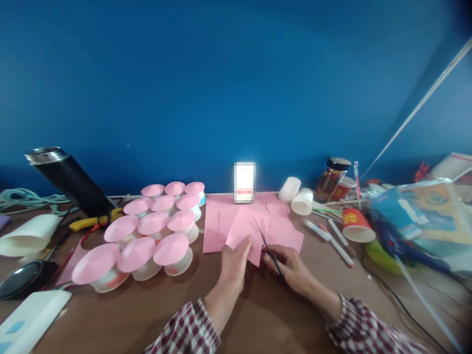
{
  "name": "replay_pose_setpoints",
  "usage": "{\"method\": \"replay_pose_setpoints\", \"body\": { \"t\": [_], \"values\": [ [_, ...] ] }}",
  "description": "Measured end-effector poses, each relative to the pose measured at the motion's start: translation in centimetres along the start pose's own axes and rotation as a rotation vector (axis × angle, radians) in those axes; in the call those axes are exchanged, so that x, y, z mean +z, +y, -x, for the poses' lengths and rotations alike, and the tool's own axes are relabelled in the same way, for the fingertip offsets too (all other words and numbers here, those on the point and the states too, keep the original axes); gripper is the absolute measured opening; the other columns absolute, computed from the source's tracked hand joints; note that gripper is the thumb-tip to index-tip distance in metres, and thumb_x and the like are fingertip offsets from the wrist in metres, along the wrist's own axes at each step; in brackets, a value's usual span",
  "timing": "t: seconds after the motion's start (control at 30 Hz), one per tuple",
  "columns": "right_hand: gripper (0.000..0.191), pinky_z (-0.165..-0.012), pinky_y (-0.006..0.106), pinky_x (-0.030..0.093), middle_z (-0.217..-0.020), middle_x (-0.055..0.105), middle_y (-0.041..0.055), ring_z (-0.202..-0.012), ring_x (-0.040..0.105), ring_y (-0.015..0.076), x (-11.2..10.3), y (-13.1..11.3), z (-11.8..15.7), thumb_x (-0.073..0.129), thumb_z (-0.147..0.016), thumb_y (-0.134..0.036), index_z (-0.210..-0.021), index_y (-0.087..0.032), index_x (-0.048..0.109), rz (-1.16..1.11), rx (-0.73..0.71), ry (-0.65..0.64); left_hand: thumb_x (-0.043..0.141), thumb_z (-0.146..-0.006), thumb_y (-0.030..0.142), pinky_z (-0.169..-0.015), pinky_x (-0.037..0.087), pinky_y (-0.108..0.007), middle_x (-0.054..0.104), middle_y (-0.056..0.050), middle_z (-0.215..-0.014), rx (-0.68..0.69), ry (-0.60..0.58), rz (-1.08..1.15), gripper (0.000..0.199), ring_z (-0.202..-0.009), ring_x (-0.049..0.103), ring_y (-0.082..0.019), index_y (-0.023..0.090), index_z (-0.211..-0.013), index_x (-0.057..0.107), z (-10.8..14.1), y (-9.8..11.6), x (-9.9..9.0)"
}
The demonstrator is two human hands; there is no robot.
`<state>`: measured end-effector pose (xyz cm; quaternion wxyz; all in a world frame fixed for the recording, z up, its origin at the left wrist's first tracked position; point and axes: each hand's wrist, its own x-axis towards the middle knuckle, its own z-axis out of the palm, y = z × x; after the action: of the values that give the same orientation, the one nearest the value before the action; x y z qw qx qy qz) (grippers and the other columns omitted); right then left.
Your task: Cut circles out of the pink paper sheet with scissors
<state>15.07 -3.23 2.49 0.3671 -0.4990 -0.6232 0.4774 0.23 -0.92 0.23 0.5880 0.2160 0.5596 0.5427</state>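
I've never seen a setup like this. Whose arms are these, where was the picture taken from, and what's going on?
No machine here: these are a person's own bare hands, seen from a camera worn on their head, looking forward and down. The left hand holds a piece of pink paper; the right hand holds scissors at its edge. On the brown table, pink-topped cups stand in rows to the left. To the right lie pens and a red paper cup.
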Motion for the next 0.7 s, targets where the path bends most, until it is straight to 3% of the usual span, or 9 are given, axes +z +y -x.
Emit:
{"method": "replay_pose_setpoints", "body": {
  "t": [0.33, 0.7],
  "values": [
    [0.034, -0.045, 0.019, 0.036, -0.059, 0.054, 0.0001, -0.051, 0.045, 0.0098, -0.13, -0.11, 0.02, 0.060, -0.083, -0.038, -0.097, -0.008, 0.067, 0.050, -0.007, 0.007, 0.078, -0.061, 0.041, -0.059, 0.055, -0.033, 0.071, -0.017, -0.081, 0.067, -0.061, -0.003, 0.045, -0.074, 0.069, -0.027, 0.007, -0.088, 0.064, 0.17, 0.37, 0.12],
    [0.038, -0.045, 0.020, 0.037, -0.057, 0.054, -0.0002, -0.050, 0.045, 0.0098, -0.22, -0.03, 0.09, 0.059, -0.083, -0.040, -0.101, -0.007, 0.067, 0.079, -0.011, 0.002, 0.077, -0.062, 0.039, -0.061, 0.055, -0.033, 0.071, -0.016, -0.081, 0.051, -0.078, 0.007, 0.043, -0.075, 0.068, -0.026, 0.008, -0.087, 0.063, -0.09, 0.39, 0.03]
  ]
}}
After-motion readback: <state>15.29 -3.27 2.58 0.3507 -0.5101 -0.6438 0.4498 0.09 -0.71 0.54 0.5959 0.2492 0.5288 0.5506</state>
